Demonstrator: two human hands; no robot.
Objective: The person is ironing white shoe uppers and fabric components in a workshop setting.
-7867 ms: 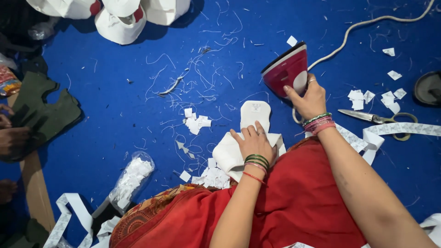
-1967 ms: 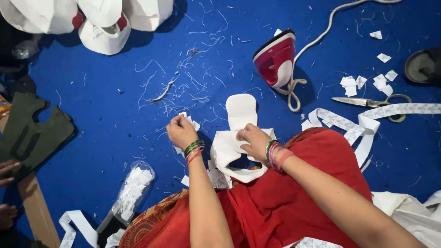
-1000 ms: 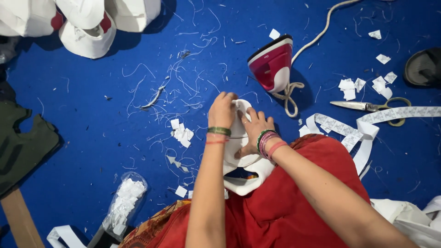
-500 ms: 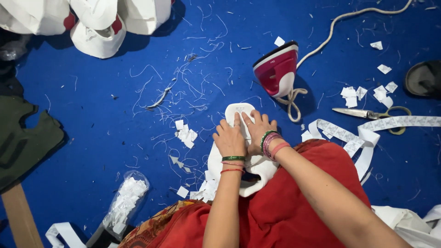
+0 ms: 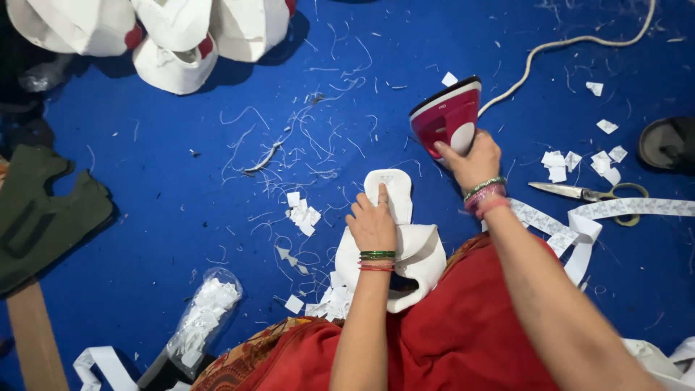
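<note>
Right hand (image 5: pixel 474 156) gone from white piece (image 5: pixel 394 239) on blue cloth (image 5: pixel 181 203) at the lap to grip iron (image 5: pixel 449 116), fingers closed on its handle; left hand (image 5: pixel 373 224) flat, fingers spread, pinning the piece, likely ready for pressing.

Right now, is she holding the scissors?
No, the scissors lie on the blue cloth while her right hand grips the iron.
</note>
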